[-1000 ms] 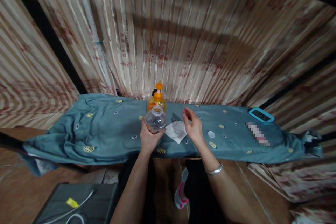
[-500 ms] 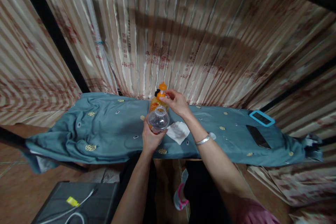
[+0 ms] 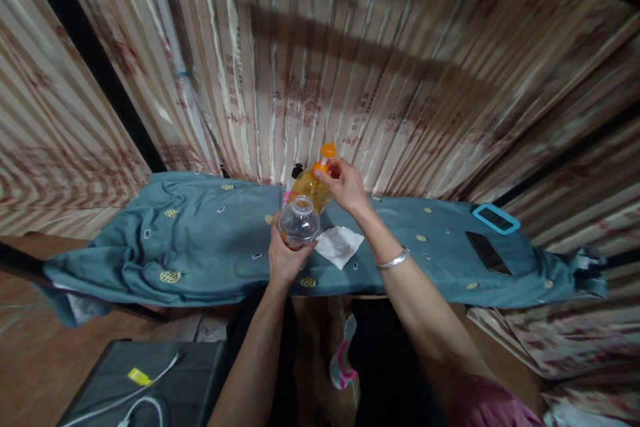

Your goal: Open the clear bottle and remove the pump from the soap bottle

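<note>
— What does the head view show at the middle of the table?

— The left hand is wrapped around a clear round jar, fingers curled about its lower half, holding it upright just above the blue cloth that covers the table. The jar's mouth is open at the top.

— And the other hand?

— The right hand is closed around the neck of an orange pump bottle, just under its orange pump head. The bottle is tilted, its body leaning down and left toward the jar's mouth; bottle and jar look to be touching or nearly so, I cannot tell which. A metal bangle sits on that wrist.

— What lies around them?

— A crumpled white tissue lies on the cloth just right of the jar. Far to the right, a dark phone and a device with a light-blue frame rest near each other. Striped curtains hang behind the table.
</note>
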A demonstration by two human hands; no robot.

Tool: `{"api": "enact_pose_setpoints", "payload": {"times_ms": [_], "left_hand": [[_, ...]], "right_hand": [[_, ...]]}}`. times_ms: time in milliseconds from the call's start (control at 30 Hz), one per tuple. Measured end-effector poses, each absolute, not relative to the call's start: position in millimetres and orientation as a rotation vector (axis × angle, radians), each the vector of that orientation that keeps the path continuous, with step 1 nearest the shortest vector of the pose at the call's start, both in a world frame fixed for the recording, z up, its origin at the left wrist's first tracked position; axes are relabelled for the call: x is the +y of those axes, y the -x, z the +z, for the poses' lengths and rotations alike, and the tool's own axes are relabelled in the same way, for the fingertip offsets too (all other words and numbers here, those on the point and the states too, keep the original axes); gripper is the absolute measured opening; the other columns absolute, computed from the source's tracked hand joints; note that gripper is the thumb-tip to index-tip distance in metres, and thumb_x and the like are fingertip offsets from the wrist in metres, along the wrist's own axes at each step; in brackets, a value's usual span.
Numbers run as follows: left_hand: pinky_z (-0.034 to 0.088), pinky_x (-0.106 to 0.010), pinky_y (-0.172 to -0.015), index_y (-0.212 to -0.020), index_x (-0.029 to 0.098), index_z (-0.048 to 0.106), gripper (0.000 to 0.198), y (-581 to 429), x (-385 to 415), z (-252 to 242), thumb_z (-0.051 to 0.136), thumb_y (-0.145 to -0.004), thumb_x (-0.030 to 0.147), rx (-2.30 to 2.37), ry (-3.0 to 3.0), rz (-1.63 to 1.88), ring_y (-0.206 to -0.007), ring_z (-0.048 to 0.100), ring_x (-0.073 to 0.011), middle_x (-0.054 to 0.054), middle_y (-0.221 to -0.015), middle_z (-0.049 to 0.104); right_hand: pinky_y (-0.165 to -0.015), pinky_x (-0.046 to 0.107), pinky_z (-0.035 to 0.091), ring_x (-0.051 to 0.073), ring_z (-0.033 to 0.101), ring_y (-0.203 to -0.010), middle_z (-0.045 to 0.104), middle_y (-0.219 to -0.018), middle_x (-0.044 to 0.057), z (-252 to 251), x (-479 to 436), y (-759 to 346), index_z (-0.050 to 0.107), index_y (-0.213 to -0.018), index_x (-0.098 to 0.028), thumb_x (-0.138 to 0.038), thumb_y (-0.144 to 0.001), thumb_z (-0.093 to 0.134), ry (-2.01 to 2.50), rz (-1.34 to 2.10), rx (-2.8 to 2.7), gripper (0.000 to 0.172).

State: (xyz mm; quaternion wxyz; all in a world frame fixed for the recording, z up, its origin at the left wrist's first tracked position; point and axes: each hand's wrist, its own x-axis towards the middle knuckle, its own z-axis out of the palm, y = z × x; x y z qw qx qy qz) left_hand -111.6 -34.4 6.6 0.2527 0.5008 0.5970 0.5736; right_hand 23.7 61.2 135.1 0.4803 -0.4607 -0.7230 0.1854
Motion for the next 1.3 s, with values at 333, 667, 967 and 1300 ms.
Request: {"api": "enact_pose_setpoints", "payload": {"times_ms": [333, 667, 967, 1300], "left_hand": [[0.038, -0.049, -0.119, -0.152, 0.017, 0.027, 0.116, 111.4, -34.7, -3.3, 0.09, -0.057, 0.042, 1.595, -1.399, 1.709, -0.144, 0.044, -0.0355, -0.021, -0.155, 0.041], [0.028, -0.059, -0.122, -0.155, 0.027, 0.02, 0.11, 103.1, -100.7, 49.5, 0.085, -0.068, 0.045, 1.385, -2.01, 1.991, -0.152, 0.028, -0.0357, -0.015, -0.161, 0.031], [0.038, -0.053, -0.118, -0.15, 0.025, 0.03, 0.109, 17.5, -22.7, 29.1, 0.088, -0.058, 0.025, 1.139, -1.641, 1.422, -0.142, 0.047, -0.0306, -0.016, -0.153, 0.048], [0.048, -0.051, -0.106, -0.128, 0.018, 0.05, 0.091, 12.4, 6.8, 7.8, 0.092, -0.048, 0.028, 1.402, -1.461, 1.342, -0.123, 0.061, -0.0332, -0.015, -0.129, 0.063]], "right_hand": [[-0.079, 0.037, 0.049, 0.021, 0.065, -0.079, 0.067, -0.085, 0.003, 179.1, -5.5, -88.5, 0.059, -0.088, -0.022, -0.042, -0.076, 0.069, 1.232, 0.05, -1.459, 0.025], [-0.08, 0.044, 0.048, 0.032, 0.069, -0.083, 0.074, -0.089, 0.015, 146.0, -38.0, -122.6, 0.065, -0.09, -0.017, -0.046, -0.076, 0.068, 1.46, -0.054, -1.424, 0.032], [-0.086, 0.042, 0.05, 0.027, 0.068, -0.086, 0.073, -0.094, 0.012, 132.2, -26.5, -121.3, 0.066, -0.099, -0.016, -0.043, -0.083, 0.065, 1.262, 0.201, -1.475, 0.031], [-0.088, 0.041, 0.049, 0.025, 0.066, -0.09, 0.071, -0.096, 0.006, 99.0, 11.2, -110.8, 0.064, -0.103, -0.02, -0.046, -0.076, 0.077, 1.165, 0.504, -1.439, 0.04]]}}
